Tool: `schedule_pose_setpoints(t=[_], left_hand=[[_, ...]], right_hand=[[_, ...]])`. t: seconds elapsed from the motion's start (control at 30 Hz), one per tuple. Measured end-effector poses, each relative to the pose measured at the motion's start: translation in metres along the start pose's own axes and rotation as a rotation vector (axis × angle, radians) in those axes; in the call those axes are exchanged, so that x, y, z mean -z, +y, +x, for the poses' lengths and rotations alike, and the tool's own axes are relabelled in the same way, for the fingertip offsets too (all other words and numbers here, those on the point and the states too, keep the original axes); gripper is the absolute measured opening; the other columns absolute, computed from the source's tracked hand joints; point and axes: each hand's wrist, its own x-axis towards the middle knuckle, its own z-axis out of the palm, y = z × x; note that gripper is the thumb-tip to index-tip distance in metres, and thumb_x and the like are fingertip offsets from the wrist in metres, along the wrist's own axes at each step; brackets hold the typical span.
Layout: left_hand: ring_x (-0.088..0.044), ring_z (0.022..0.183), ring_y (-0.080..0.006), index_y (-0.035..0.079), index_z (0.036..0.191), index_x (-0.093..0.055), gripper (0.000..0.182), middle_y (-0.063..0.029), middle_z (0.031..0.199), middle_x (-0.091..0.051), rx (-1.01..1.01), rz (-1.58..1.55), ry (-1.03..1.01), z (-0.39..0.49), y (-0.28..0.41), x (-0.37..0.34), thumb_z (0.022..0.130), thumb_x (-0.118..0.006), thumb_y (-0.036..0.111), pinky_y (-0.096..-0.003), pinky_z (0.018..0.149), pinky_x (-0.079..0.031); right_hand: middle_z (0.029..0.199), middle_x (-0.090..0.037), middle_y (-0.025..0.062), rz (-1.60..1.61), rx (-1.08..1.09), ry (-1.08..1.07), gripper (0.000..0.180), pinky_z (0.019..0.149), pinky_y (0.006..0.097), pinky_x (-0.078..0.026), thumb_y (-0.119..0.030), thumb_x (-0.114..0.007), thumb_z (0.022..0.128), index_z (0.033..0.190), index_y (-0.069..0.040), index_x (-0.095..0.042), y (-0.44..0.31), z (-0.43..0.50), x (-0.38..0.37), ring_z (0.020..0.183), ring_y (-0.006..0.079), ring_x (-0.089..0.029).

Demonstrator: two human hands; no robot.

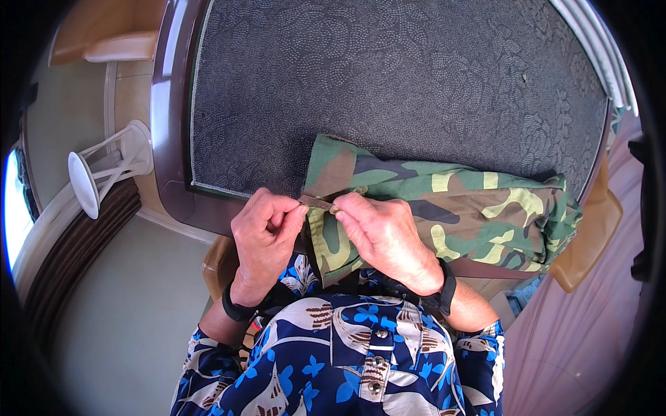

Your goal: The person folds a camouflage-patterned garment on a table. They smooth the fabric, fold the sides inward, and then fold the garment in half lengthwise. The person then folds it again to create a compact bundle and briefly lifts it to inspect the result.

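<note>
A camouflage-patterned cloth garment (468, 208) in green, brown, black and yellow-green lies across the near edge of the table. Above its left end both hands meet with pinched fingers. My left hand (265, 239) grips the left end of a narrow brown strip (316, 202), thumb against forefinger. The strip's right end, by a small yellowish bit, is pinched in my right hand (387, 236), which rests over the garment. Whether the strip is part of the garment I cannot tell.
A dark patterned mat (395, 99) covers the brown table (171, 171). Tan chairs (122, 47) stand at the upper left, beside my left forearm and at the right. A white round-topped stand (83, 184) is at the left, and pink curtain fabric (562, 333) hangs at the right.
</note>
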Motion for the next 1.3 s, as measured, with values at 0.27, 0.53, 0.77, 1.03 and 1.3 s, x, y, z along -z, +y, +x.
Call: schedule_pose_setpoints(t=[0.27,0.53,0.77,1.03,1.3], left_hand=[[-0.035,0.050,-0.0097,0.003,0.074,-0.058,0.016,-0.0005,0.059,-0.039,-0.053,0.038,0.046,-0.004,-0.001,-0.006,0.070,-0.071,-0.005,-0.0247,0.044,-0.027],[-0.038,0.047,-0.0115,0.003,0.076,-0.057,0.015,-0.0027,0.060,-0.043,-0.129,0.090,0.025,-0.004,-0.006,-0.003,0.072,-0.069,-0.005,-0.0256,0.042,-0.031],[-0.039,0.047,-0.0118,0.003,0.076,-0.057,0.014,-0.0032,0.060,-0.044,-0.134,0.057,0.034,-0.006,-0.008,-0.007,0.074,-0.069,-0.003,-0.0255,0.043,-0.030],[-0.037,0.054,-0.0118,0.003,0.075,-0.055,0.015,-0.0013,0.063,-0.043,-0.064,0.056,0.037,-0.011,-0.009,-0.008,0.075,-0.070,0.003,-0.0253,0.048,-0.030],[-0.041,0.048,-0.0139,0.004,0.077,-0.057,0.015,-0.0036,0.061,-0.046,-0.167,0.062,0.011,-0.008,-0.011,-0.004,0.074,-0.070,-0.001,-0.0268,0.043,-0.032]], right_hand=[[0.068,-0.060,0.0121,-0.120,0.007,-0.008,0.011,0.048,0.0372,-0.047,-0.001,-0.060,0.079,0.089,-0.003,-0.055,-0.006,0.001,-0.007,0.057,0.0316,-0.060],[0.066,-0.060,0.0118,-0.123,0.002,-0.042,0.012,0.047,0.0379,-0.046,-0.001,-0.060,0.077,0.087,-0.002,-0.054,-0.009,0.002,-0.009,0.056,0.0313,-0.060],[0.065,-0.058,0.0121,-0.150,0.011,-0.015,0.011,0.046,0.0380,-0.045,-0.001,-0.060,0.076,0.083,-0.003,-0.052,-0.010,0.003,-0.015,0.055,0.0308,-0.060],[0.057,-0.055,0.0111,-0.101,0.054,-0.021,0.012,0.045,0.0389,-0.046,-0.004,-0.058,0.074,0.081,-0.002,-0.048,-0.005,-0.001,-0.013,0.052,0.0298,-0.059],[0.056,-0.054,0.0146,-0.011,-0.053,-0.082,0.009,0.047,0.0417,-0.042,-0.006,-0.059,0.082,0.082,-0.004,-0.050,-0.010,0.006,-0.009,0.054,0.0351,-0.056]])
